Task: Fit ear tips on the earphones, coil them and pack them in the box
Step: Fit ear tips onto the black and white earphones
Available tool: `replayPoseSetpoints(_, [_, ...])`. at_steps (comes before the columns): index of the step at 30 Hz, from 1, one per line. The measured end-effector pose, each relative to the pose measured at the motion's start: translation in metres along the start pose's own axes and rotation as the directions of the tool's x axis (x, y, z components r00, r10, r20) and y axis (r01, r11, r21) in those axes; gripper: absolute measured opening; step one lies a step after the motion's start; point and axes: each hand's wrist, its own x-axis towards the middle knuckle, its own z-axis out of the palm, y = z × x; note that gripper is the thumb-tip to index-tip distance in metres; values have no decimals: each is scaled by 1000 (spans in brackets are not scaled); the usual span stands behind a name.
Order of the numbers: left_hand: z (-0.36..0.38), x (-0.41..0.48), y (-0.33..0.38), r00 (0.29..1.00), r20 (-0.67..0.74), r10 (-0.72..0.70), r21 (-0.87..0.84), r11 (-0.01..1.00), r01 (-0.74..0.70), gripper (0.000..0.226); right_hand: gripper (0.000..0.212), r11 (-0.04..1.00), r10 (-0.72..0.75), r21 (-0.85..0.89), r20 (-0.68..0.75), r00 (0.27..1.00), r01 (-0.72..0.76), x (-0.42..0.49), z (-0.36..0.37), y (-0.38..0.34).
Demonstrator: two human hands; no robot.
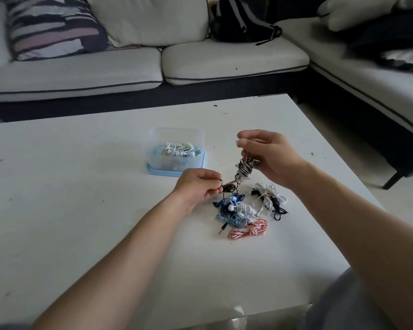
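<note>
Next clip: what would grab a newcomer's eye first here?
Mid-table, the right hand holds up a black-and-white striped earphone bundle while the left hand pinches a dark cable beside it. Just below lies a tangle of blue, white and red-striped earphones; behind the hands stands a clear box holding coiled sets.

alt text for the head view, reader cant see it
The right hand holds a striped coiled earphone bundle while the left hand pinches a dark cable over a white table. More earphones lie beneath; a clear box behind holds others.
</note>
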Motion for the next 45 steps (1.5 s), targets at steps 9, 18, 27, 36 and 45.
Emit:
replayPoseSetpoints(9, [-14,-1,0,996,-92,-18,300,953,45,11,7,995,75,57,89,993,-80,-3,16,11])
replayPoseSetpoints(18, [-67,-35,17,997,-69,33,449,894,2,10,12,988,148,-60,137,979,-141,-12,57,21])
replayPoseSetpoints(27, [-130,-78,2,990,-100,100,670,742,-8,15,5,919,236,-343,83,968,-195,-31,94,52])
replayPoseSetpoints(36, [-118,-77,-17,998,45,53,881,469,-64,21,15,921,275,-301,53,960,-247,-34,100,72])
replayPoseSetpoints(45, [-109,-68,-27,994,101,40,970,216,-107,20,15,914,288,-325,96,953,-244,-27,106,72])
